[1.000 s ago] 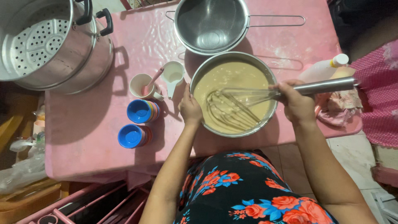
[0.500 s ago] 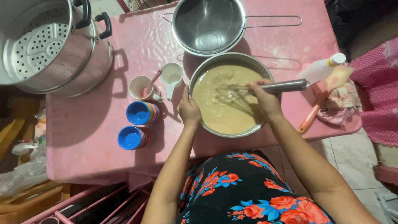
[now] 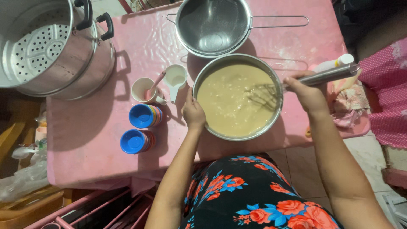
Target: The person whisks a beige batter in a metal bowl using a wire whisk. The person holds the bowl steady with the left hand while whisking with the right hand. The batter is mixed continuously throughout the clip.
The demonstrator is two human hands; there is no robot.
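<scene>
My right hand [image 3: 306,94] is closed in a full fist around the steel handle of the whisk [image 3: 296,83]. The wire loops are sunk in the batter [image 3: 231,101] at the right side of the bowl [image 3: 199,85]. My left hand [image 3: 193,112] is cupped over the bowl's left rim, thumb and fingers pinching the edge to steady it. The bowl sits on the pink desk [image 3: 93,127], near the front edge, just below an empty steel strainer bowl [image 3: 214,25].

Batter looks thick and tan, with a few pale lumps on top; I judge it heavy and draggy on the wires. The bowl is thin metal, stiff, probably weighty when this full, and likely to slide on the glossy cover unless held. The rim is the only good hold and may be slick if batter has smeared it. The whisk handle is smooth, round steel, so it wants a firm wrap well back from the wires. The wires are springy, not fragile.

Left of the bowl: a white measuring cup [image 3: 175,78], a mug with a pink spoon [image 3: 143,89], and two stacks of small blue cups [image 3: 140,127]. A steamer pot [image 3: 46,46] stands at far left. A white bottle [image 3: 335,63] lies just beyond the whisk handle.
</scene>
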